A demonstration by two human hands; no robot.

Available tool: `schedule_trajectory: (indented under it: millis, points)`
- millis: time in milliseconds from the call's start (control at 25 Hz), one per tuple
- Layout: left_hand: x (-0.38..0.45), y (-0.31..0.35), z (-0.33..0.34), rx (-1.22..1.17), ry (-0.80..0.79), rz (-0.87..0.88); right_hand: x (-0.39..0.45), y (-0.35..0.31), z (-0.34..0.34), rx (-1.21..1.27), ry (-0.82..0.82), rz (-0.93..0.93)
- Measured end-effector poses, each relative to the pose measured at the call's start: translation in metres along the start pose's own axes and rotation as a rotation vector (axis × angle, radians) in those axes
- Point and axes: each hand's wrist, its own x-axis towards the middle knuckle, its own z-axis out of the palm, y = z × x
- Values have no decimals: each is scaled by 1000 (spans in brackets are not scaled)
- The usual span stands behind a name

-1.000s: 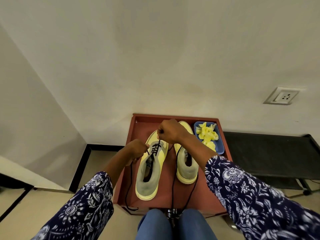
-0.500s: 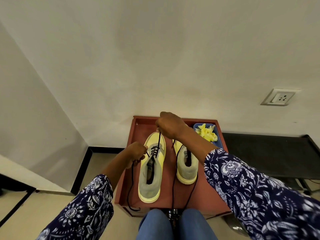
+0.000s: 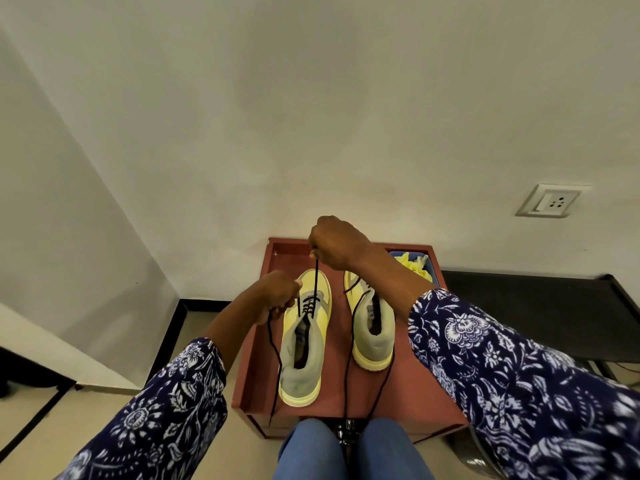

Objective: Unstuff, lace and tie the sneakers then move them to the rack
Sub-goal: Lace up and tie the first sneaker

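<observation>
Our fingers pinch both ends of the thin black lace [image 3: 316,282]: right hand [image 3: 337,244] high, left hand [image 3: 277,295] low (uneven pulling could unthread the yellow-and-grey left sneaker [image 3: 304,341]).

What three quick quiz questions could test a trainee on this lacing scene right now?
1. True or false: the right hand pinches the dark shoelace pulled up from the left yellow-and-grey sneaker.
2. Which sneaker has laces crossed through its eyelets?
3. Crumpled yellow stuffing paper sits in: A) blue tray B) the right sneaker

Key: 1 true; 2 the left one; 3 A.
</observation>
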Motion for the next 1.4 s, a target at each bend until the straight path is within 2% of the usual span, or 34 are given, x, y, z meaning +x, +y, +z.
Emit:
schedule_trajectory:
  millis: [240, 560, 920, 1160, 1400]
  points:
    - [-13, 12, -9, 19, 13, 42, -3, 0, -16, -47, -23, -4]
    - [-26, 24, -8, -6, 11, 61, -5, -2, -28, -122, 49, 16]
    - [-38, 41, -18, -16, 65, 126, -10, -2, -39, -58, 54, 20]
    - [-48, 63, -36, 57, 107, 167, -3, -11, -65, -25, 46, 1]
    - [-68, 92, -54, 174, 128, 263, 0, -21, -102, -50, 131, -15]
